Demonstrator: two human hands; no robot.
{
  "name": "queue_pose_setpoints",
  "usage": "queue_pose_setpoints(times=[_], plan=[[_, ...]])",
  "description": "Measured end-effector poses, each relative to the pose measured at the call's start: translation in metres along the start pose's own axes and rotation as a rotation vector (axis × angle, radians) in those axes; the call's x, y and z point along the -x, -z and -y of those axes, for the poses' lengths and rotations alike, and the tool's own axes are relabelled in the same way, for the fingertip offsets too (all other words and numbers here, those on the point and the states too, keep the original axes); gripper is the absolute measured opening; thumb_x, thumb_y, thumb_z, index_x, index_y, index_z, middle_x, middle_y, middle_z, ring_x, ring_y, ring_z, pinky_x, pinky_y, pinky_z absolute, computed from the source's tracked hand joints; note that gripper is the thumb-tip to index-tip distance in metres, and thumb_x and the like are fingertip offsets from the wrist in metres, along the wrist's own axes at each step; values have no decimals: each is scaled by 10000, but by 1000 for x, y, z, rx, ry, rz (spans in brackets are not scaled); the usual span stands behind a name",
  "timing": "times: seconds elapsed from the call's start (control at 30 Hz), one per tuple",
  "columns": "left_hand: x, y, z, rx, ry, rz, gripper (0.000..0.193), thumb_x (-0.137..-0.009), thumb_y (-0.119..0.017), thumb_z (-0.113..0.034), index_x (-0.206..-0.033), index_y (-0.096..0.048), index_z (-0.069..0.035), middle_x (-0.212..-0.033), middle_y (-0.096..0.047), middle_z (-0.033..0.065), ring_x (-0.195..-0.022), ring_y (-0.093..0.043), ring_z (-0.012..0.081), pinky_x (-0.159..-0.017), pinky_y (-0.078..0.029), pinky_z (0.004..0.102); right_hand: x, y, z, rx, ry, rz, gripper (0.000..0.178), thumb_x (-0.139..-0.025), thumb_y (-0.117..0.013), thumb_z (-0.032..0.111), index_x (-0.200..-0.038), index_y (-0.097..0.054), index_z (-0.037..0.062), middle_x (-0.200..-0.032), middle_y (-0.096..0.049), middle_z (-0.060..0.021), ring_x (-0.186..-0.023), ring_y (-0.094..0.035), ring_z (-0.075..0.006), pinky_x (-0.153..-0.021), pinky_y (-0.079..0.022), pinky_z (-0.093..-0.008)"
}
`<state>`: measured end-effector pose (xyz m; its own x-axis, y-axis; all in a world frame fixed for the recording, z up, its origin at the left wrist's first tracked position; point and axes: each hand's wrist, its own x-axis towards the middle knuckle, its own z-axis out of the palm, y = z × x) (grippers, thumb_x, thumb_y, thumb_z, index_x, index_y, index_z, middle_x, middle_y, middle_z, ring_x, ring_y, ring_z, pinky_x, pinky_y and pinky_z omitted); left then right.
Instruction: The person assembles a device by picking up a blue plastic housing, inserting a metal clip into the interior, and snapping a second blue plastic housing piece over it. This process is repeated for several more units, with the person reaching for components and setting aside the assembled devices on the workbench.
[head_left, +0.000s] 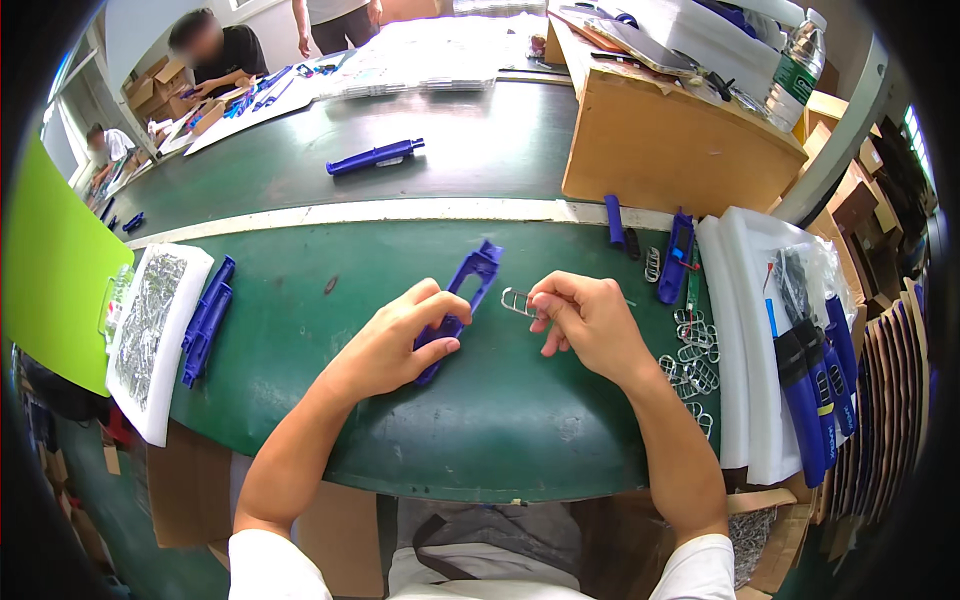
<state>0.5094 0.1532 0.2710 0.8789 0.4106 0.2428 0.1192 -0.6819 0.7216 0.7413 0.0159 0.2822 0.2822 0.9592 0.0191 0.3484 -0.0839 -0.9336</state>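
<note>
Blue plastic housing (pixel 486 258): tilted above the middle of the worktop (pixel 500 430), its slotted end pointing away from the person
Left hand (pixel 405 335): grip closed around the housing's lower part, thumb on the near side
Right hand (pixel 588 318): grip pinching a wire frame (pixel 517 303) by one end, between thumb and fingers
Gap: wire frame just beside the housing, the two apart
Right of the hands: loose wire frames (pixel 690 365) in a scattered heap; beyond them, an open blue casing (pixel 676 258) with red bits
Right edge: white foam (pixel 735 400) beside upright blue devices (pixel 805 400)
Left edge: blue parts (pixel 207 322) next to a foam tray (pixel 125 400)
Far side: blue tube-like part (pixel 375 157) lying past the pale strip (pixel 400 211)
</note>
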Motion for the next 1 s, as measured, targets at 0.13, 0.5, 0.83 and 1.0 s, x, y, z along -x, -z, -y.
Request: queue_pose_setpoints(times=[0.13,0.5,0.83,1.0], plan=[[13,-8,11,371,163,-97,338,-917,-750,2,-1214,-593,-34,-1005,-547,60,-837,-566,191,-807,-494,353,1,-2,2,-5,60,42,144,-1039,-609,57,-1064,-726,-24,-813,-705,-86,-671,-682,-134,-609,-529,-309],[1,-1,-15,269,231,156,299,-999,-552,62,-1294,-574,18,-918,-677,147,-824,-681,201,-766,-528,357,7,-32,0,346,495,-299,120,-866,-813,87,-926,-716,50,-788,-702,-116,-648,-664,-228,-622,-499,-364],[5,-7,-15,200,144,162,309,-956,-539,-10,-1254,-607,33,-923,-715,246,-829,-708,364,-772,-530,444,10,-38,1,454,476,-394,125,-750,-888,145,-769,-765,140,-1031,-542,6,-827,-502,-182,-799,-362,-363],[6,-14,-8,235,195,122,261,-978,-593,-54,-1226,-635,14,-807,-668,142,-698,-648,239,-666,-500,371,12,-39,-1,489,449,-346,158,-740,-890,132,-748,-732,129,-1125,-558,-19,-920,-508,-206,-862,-350,-389]])
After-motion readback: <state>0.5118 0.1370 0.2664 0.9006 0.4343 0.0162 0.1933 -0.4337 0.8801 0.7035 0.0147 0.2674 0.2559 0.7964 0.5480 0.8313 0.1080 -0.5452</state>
